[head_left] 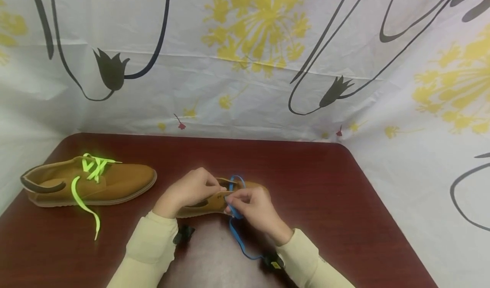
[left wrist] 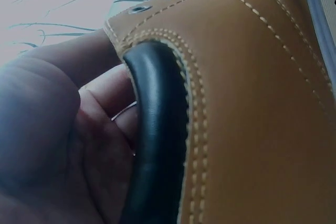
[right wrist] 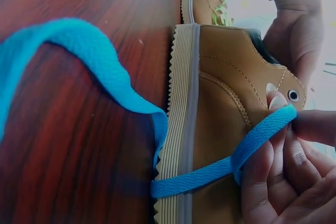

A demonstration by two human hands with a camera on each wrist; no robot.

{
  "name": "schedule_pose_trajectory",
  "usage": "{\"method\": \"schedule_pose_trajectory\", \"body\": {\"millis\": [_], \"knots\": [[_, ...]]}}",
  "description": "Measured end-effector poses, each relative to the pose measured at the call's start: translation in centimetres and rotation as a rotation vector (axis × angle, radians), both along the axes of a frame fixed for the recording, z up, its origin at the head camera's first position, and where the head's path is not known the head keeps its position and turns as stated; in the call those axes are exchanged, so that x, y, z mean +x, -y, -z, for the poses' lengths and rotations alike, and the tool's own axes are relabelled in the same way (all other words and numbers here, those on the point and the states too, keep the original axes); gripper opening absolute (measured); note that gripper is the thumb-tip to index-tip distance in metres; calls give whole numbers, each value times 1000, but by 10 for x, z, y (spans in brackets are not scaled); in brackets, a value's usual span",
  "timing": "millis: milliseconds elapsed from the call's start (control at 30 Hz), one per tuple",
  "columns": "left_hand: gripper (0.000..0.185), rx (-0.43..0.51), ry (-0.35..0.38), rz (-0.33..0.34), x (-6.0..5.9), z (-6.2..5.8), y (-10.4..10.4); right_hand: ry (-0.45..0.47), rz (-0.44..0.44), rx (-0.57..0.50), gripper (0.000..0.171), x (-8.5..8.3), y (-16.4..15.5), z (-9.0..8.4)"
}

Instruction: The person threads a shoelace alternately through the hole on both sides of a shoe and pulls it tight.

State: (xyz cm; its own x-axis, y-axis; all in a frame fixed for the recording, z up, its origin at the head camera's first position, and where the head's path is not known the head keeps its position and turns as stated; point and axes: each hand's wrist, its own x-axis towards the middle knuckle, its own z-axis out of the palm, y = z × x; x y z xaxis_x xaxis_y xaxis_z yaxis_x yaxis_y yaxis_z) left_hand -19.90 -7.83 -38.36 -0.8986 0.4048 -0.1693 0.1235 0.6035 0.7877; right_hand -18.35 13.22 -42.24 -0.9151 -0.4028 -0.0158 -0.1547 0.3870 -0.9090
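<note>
A tan lace-up shoe [right wrist: 220, 90] with a dark padded collar [left wrist: 157, 93] stands side-on between my hands. My left hand [head_left: 189, 191] holds its upper near the collar, the fingers partly inside the opening and pinching the eyelet flap. Bare metal eyelets [left wrist: 139, 9] show along that flap. Just to the right, my right hand [head_left: 257, 207] pinches a flat blue shoelace [right wrist: 194, 180] close beside an eyelet [right wrist: 293, 96]. The lace loops over the tongue area, and a long length hangs down the shoe's side onto the table.
Another tan shoe [head_left: 130, 181] with neon-yellow laces [head_left: 94, 169] stands at the table's left, one lace end trailing over its side. The dark red table [head_left: 329, 220] ends at a white printed cloth [head_left: 237, 109] behind and to the right.
</note>
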Motion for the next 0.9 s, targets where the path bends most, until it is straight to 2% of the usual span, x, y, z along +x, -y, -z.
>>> {"method": "schedule_pose_trajectory", "body": {"millis": [200,400,600,900], "knots": [[24,24,-23,9,-4,3,-1,26,18,-22,15,0,1,0],[20,36,-32,-7,-4,3,-2,54,-10,-29,19,-3,0,1],[18,31,-51,-33,-4,4,0,-1,-26,30,25,-10,-6,-5],[23,56,-68,-64,-5,3,-1,-112,29,73,16,-16,-16,-13]]}}
